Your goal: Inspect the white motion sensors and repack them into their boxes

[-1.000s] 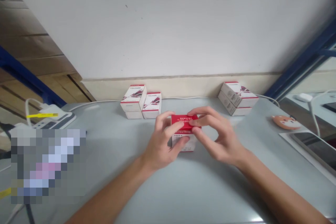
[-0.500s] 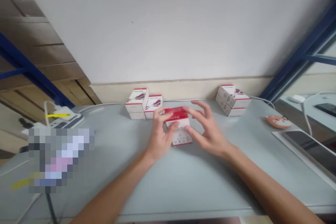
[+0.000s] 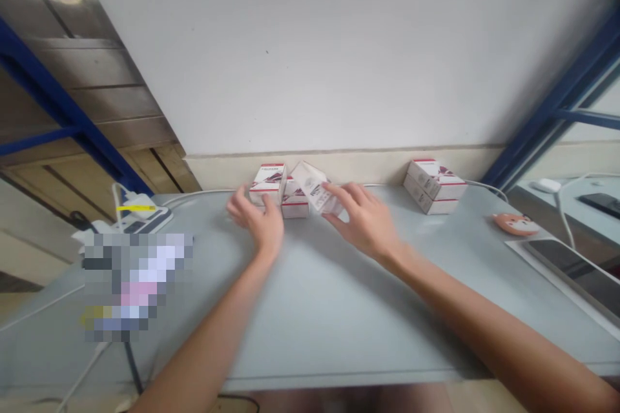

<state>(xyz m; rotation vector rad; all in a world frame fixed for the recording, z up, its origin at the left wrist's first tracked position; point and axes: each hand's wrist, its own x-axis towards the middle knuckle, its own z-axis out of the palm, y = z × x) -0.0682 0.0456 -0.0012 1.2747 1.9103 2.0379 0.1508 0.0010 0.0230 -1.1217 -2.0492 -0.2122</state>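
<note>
A small white cardboard carton with red trim (image 3: pixel 314 187) hangs at a steep tilt near the back of the pale grey bench (image 3: pixel 339 322), pinched in the right hand (image 3: pixel 361 222), whose fingers close narrowly around its lower end. The carton leans over a second white-and-red carton (image 3: pixel 295 205); this view does not show whether the two touch. Just left of that one stands a short stack of matching white-and-red cartons (image 3: pixel 268 182). The left hand (image 3: pixel 256 219) holds nothing: it is spread open, palm down, with its fingers slightly curled, close beside the stack. Well to the right, a second stack of two matching cartons (image 3: pixel 434 186) lies on its side against the wall's cream skirting (image 3: pixel 349 169). A thin white cable (image 3: pixel 387 184) runs along the back of the bench behind both stacks. Farther right are an orange fox-face coaster (image 3: pixel 516 224) and a dark tablet (image 3: pixel 576 274) on a white sheet. On the left, a pixelated patch (image 3: pixel 138 287) hides whatever lies there.
</note>
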